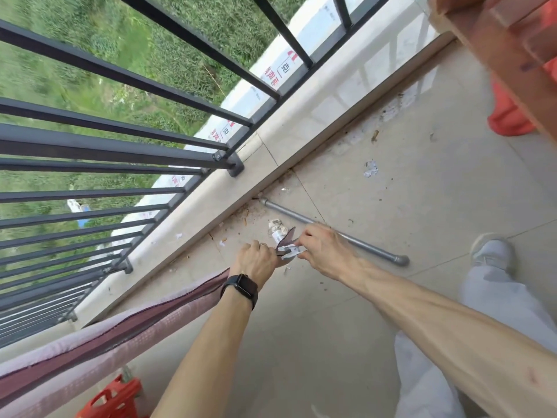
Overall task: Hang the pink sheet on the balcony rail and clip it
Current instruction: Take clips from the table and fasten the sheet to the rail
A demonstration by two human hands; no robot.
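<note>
The pink sheet [126, 336] stretches taut from the lower left up to my hands, gathered into a long folded band with a darker maroon stripe. My left hand [257, 260], with a black watch on its wrist, is closed on the sheet's end. My right hand [319, 247] pinches the sheet's corner [287, 238] and a small white tag or clip beside it; which one I cannot tell. The dark metal balcony rail [114, 152] runs across the left, its bars standing on a tiled ledge. The sheet hangs inside the rail, apart from it.
A grey metal pipe [334, 233] lies on the tiled floor past my hands, among paper scraps and debris. An orange plastic basket [114, 399] sits at the bottom left. A wooden frame [497, 40] and an orange object fill the top right. My white-trousered legs and shoe are on the right.
</note>
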